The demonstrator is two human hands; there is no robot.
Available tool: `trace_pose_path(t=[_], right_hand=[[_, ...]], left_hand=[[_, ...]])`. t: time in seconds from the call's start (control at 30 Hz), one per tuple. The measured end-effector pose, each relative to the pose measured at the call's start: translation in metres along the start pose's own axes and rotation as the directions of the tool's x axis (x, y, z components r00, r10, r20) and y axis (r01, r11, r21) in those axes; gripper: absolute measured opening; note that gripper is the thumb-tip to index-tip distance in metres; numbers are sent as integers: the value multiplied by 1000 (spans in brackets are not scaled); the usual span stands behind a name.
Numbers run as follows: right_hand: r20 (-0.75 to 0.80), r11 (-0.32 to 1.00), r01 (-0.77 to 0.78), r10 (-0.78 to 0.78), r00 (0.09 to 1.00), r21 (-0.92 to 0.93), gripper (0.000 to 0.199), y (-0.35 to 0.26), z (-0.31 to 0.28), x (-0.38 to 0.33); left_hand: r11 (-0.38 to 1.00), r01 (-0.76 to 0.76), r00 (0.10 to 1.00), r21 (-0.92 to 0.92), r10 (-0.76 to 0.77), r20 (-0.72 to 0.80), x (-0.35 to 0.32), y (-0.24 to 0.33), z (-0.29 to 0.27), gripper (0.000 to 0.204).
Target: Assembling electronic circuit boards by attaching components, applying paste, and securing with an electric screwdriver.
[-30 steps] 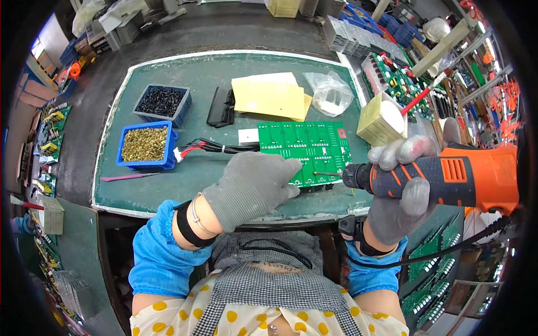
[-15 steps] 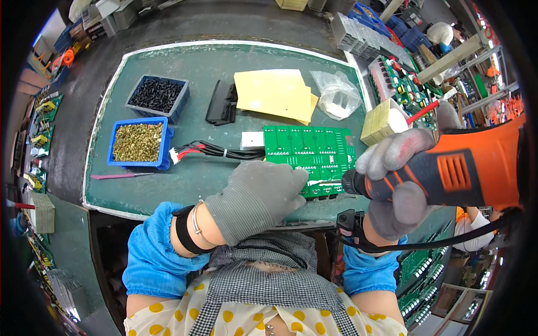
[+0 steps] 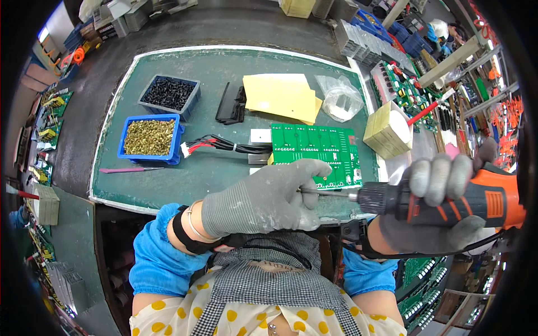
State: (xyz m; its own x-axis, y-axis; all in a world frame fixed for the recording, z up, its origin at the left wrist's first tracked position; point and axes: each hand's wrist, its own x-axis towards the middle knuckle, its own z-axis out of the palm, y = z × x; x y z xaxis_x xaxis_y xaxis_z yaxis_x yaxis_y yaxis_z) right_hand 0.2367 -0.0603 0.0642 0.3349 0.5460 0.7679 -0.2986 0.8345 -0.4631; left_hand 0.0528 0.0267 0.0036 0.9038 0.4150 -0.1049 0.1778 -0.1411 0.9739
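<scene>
Circuit board [image 3: 314, 148], green w/ rows of white-outlined pads, flat on green mat [image 3: 224, 67] near front edge. Orange-black electric screwdriver [image 3: 448, 199], right hand [image 3: 440, 204] wrapped tight round it. Left hand [image 3: 263, 199], grey glove, fingers curled, pinching the bit tip.

Clear plastic bag [image 3: 340, 98] beside yellow sheets [image 3: 280, 95]
</scene>
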Motion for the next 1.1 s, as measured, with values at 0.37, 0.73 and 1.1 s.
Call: trace_pose_path(t=[0.37,0.73,1.1], right_hand=[[12,994,-5,7,1000,-109,84,-13,-1,-11],[-78,988,-26,14,997,-154,81,-4,1,-18],[-28,990,-7,3,1000,-138,90,2,-2,-19]], left_hand=[[994,-91,975,55,100,-199,-8,-27,14,22],[932,-127,907,340,248,-341,-6,-29,25,15],[833,-120,841,540,374,-391,0,-30,29,28]])
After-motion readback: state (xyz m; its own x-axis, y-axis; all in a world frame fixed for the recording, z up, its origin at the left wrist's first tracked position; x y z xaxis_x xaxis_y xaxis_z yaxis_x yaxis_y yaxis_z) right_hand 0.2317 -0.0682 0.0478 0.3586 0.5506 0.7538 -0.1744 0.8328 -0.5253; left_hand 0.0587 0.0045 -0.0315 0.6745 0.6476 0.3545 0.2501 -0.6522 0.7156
